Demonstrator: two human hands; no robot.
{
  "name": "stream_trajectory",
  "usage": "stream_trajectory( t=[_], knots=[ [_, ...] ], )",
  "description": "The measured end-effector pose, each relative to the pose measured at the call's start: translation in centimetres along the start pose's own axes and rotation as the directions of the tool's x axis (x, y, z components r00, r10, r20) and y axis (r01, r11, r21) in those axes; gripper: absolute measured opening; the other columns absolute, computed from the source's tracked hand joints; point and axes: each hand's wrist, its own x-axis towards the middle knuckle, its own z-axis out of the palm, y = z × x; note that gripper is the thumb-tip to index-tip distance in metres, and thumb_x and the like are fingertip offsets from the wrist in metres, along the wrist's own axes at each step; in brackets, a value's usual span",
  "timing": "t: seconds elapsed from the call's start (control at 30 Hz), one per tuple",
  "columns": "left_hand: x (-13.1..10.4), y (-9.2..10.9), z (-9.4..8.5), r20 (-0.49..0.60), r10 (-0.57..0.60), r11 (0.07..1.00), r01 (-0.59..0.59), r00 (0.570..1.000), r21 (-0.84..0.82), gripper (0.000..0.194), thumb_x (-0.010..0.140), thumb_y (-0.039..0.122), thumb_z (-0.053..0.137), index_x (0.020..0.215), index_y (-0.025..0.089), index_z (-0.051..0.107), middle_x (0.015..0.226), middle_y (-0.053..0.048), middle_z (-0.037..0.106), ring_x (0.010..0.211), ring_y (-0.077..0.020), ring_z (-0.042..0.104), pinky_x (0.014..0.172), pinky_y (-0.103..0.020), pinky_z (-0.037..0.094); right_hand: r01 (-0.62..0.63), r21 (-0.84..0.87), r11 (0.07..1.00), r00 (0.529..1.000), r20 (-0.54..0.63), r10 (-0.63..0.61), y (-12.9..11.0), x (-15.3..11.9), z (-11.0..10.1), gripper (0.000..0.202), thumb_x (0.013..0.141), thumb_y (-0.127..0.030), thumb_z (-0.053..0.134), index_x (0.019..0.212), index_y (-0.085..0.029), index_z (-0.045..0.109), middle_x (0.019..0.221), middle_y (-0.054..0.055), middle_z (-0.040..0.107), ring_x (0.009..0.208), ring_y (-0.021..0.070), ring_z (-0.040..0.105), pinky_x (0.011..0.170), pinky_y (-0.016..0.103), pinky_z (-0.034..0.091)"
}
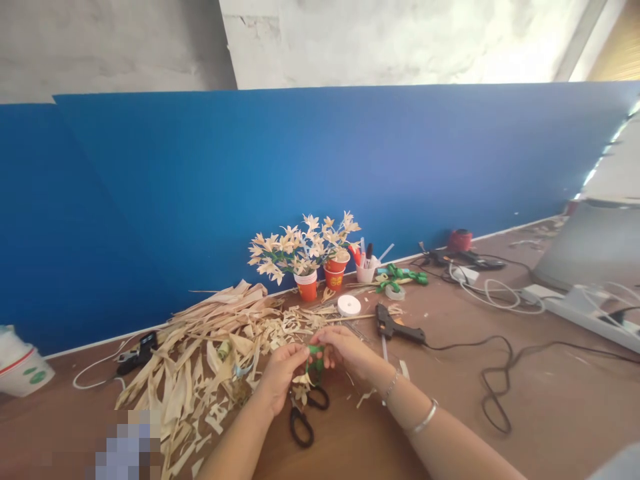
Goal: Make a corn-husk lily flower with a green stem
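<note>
My left hand (280, 377) and my right hand (350, 351) meet above the near middle of the table. Between their pinched fingertips is a green strip (315, 349), part of which hangs down. Just below the fingers dangles a pale artificial flower (303, 381), close to the strip; whether the two are joined is too small to make out. Black-handled scissors (301, 430) lie on the table under my hands, their blades mostly hidden. A white roll (349, 306) lies just beyond my right hand.
Dried husk strips (195, 360) spread over the left. Red paper cups (307, 288) hold pale flowers (300, 247) by the blue partition (320, 153). To the right lie a glue gun (399, 327) with a trailing cord, green ribbon pieces (400, 275) and a power strip (585, 317).
</note>
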Motion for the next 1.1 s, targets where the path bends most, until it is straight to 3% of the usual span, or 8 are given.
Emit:
stream_trajectory(
  t=[0.37, 0.47, 0.53, 0.6, 0.7, 0.8, 0.97, 1.1],
  knots=[
    [0.1, 0.5, -0.7, -0.113, 0.057, 0.995, -0.065, 0.992, -0.070, 0.024, 0.058, 0.035, 0.074, 0.062, 0.015, 0.061, 0.059, 0.002, 0.059, 0.056, -0.0099, 0.051, 0.057, -0.021, 0.035, 0.149, -0.229, 0.962, 0.965, -0.180, -0.193, -0.3, -0.2, 0.5, 0.016, 0.070, -0.029, 0.057, 0.080, -0.017, 0.057, 0.058, -0.004, 0.056, 0.040, 0.0063, 0.047, 0.038, 0.017, 0.033],
    [0.5, 0.5, -1.2, -0.182, 0.076, 0.991, -0.094, 0.980, -0.098, 0.025, 0.056, 0.035, 0.075, 0.063, 0.015, 0.062, 0.060, 0.001, 0.060, 0.055, -0.0100, 0.051, 0.056, -0.021, 0.036, 0.116, -0.379, 0.918, 0.993, 0.036, -0.111, -1.1, -1.4, 1.0, 0.012, 0.072, -0.029, 0.054, 0.069, -0.017, 0.056, 0.052, -0.005, 0.052, 0.040, 0.0075, 0.046, 0.040, 0.018, 0.036],
    [0.7, 0.4, -1.6, -0.217, 0.101, 0.987, -0.125, 0.971, -0.101, 0.027, 0.055, 0.036, 0.075, 0.063, 0.014, 0.062, 0.061, 0.001, 0.060, 0.054, -0.0098, 0.050, 0.055, -0.021, 0.036, 0.120, -0.558, 0.821, 0.973, 0.229, 0.014, -1.7, -2.6, 1.7, 0.013, 0.072, -0.026, 0.052, 0.067, -0.016, 0.060, 0.052, -0.003, 0.054, 0.043, 0.0092, 0.049, 0.042, 0.019, 0.037],
    [1.0, 0.3, -1.9, -0.232, 0.134, 0.983, -0.159, 0.963, -0.091, 0.030, 0.056, 0.039, 0.075, 0.063, 0.013, 0.063, 0.061, 0.000, 0.060, 0.053, -0.0088, 0.048, 0.053, -0.021, 0.034, 0.235, -0.748, 0.621, 0.949, 0.313, 0.018, -1.9, -3.8, 2.7, 0.011, 0.068, -0.023, 0.055, 0.066, -0.017, 0.063, 0.055, -0.001, 0.060, 0.051, 0.0114, 0.053, 0.049, 0.020, 0.038],
    [1.3, 0.2, -2.2, -0.238, 0.157, 0.982, -0.178, 0.959, -0.069, 0.034, 0.058, 0.044, 0.074, 0.064, 0.013, 0.062, 0.055, 0.002, 0.056, 0.048, -0.0064, 0.042, 0.049, -0.019, 0.031, 0.282, -0.925, 0.254, 0.958, 0.284, -0.028, -1.7, -5.1, 4.7, 0.012, 0.063, -0.027, 0.061, 0.069, -0.017, 0.065, 0.065, 0.005, 0.066, 0.060, 0.0178, 0.059, 0.054, 0.024, 0.039],
    [1.5, 0.3, -2.3, -0.235, 0.153, 0.979, -0.179, 0.960, -0.094, 0.035, 0.059, 0.045, 0.074, 0.066, 0.013, 0.060, 0.053, 0.004, 0.053, 0.046, -0.0054, 0.041, 0.044, -0.017, 0.027, 0.235, -0.970, 0.056, 0.972, 0.233, -0.036, -1.2, -5.5, 6.8, 0.026, 0.065, -0.026, 0.059, 0.088, -0.015, 0.064, 0.089, 0.013, 0.068, 0.077, 0.0254, 0.063, 0.060, 0.028, 0.042],
    [1.3, 0.6, -1.9, -0.194, 0.111, 0.970, -0.148, 0.975, -0.191, 0.034, 0.058, 0.040, 0.077, 0.069, 0.013, 0.059, 0.063, 0.002, 0.058, 0.040, -0.0021, 0.040, 0.034, -0.014, 0.019, 0.107, -0.989, -0.103, 0.991, 0.098, 0.093, -1.4, -5.1, 8.3, 0.045, 0.058, -0.005, 0.056, 0.101, -0.014, 0.058, 0.100, 0.015, 0.066, 0.088, 0.0292, 0.063, 0.065, 0.029, 0.044],
    [0.9, 1.3, -1.6, -0.207, 0.067, 0.930, -0.136, 0.976, -0.342, 0.021, 0.062, 0.023, 0.078, 0.069, 0.011, 0.063, 0.062, 0.000, 0.061, 0.050, -0.0043, 0.054, 0.041, -0.011, 0.039, 0.106, -0.993, -0.054, 0.992, 0.101, 0.081, -1.9, -5.2, 6.7, 0.045, 0.058, -0.005, 0.054, 0.102, -0.014, 0.056, 0.092, 0.014, 0.067, 0.080, 0.0276, 0.065, 0.060, 0.028, 0.041]
  ],
)
